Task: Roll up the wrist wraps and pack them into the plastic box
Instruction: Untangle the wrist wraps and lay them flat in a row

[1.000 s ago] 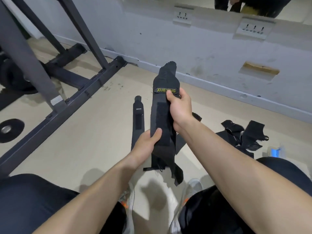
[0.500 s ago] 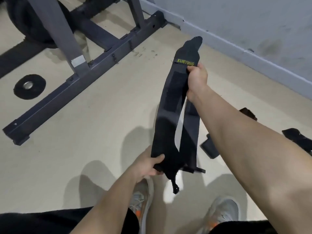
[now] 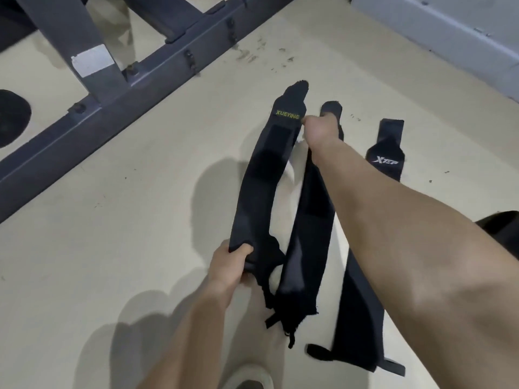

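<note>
Both hands grip the XUEYING wrist wrap [image 3: 261, 175] lengthwise: left hand [image 3: 229, 266] near end, right hand [image 3: 318, 130] far end.

Left of the held black wrap [image 3: 261, 175], the beige floor [image 3: 134, 220] lies bare as far as the grey steel frame [image 3: 118, 108], which runs diagonally across the far left and blocks passage there. To the right, two more wraps lie on the floor: one long strap [image 3: 356, 318] near, one marked wrap [image 3: 386, 153] farther. Bare floor opens beyond them toward the wall's skirting [image 3: 449, 40].
</note>
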